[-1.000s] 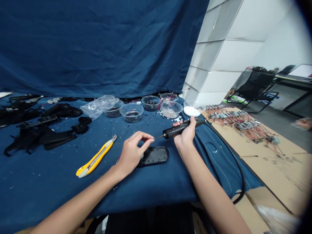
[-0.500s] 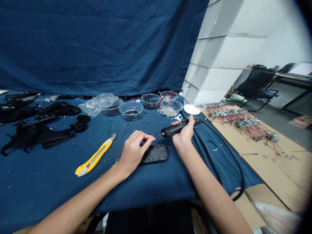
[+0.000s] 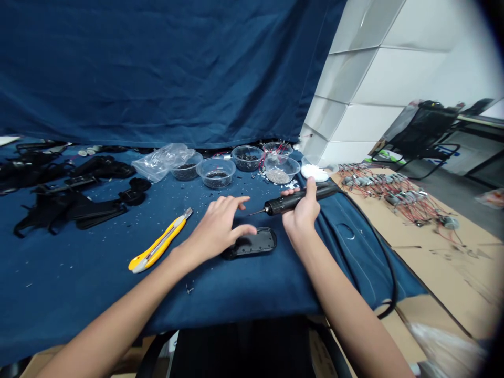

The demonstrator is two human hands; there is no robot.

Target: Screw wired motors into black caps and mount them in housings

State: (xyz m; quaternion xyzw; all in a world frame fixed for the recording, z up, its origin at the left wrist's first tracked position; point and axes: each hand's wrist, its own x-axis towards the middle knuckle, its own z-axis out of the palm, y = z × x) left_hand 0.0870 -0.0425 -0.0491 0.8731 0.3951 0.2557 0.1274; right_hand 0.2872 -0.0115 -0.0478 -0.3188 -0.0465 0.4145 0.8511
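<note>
My right hand point(image 3: 302, 210) is wrapped round a black corded electric screwdriver point(image 3: 293, 200), held level with its bit pointing left. My left hand point(image 3: 218, 229) hovers with fingers spread just left of the bit tip, over the left end of a flat black oval plastic cover point(image 3: 252, 243) that lies on the blue cloth point(image 3: 79, 273). The thumb reaches over the cover; I cannot tell whether it touches. Nothing shows in the left hand.
A yellow utility knife point(image 3: 160, 243) lies left of the cover. Several clear bowls of small parts point(image 3: 216, 173) and a plastic bag point(image 3: 163, 160) stand behind. Black plastic parts point(image 3: 63, 194) crowd the far left. Wired motors point(image 3: 389, 194) lie on cardboard at right.
My left hand has opened from a pinch at the bit tip and spread its fingers over the cover. The screwdriver has stayed level in my right hand.
</note>
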